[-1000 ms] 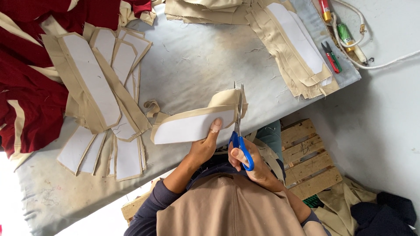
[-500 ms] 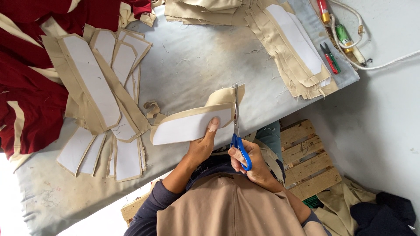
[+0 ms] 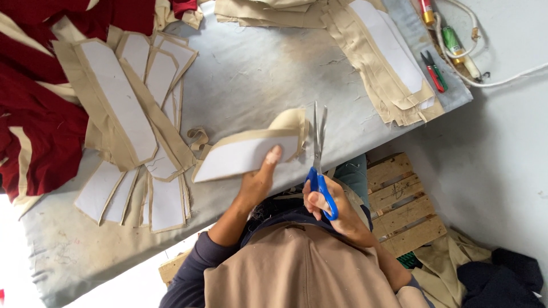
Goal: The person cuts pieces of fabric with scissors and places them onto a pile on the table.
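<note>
I see my left hand (image 3: 258, 181) pinching a tan fabric piece (image 3: 251, 153) with a white lining, held over the near edge of the grey table (image 3: 257, 74). My right hand (image 3: 328, 205) is closed through the blue scissors (image 3: 318, 165), blades parted at the piece's right end. Cut pieces (image 3: 131, 114) lie stacked at the left.

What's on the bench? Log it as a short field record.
left hand: holds tan piece with white facing
right hand: grips blue scissors, blades at the piece's end
table: grey
left stack: cut pieces
far stack: more pieces
red cloth: table's left edge
</note>
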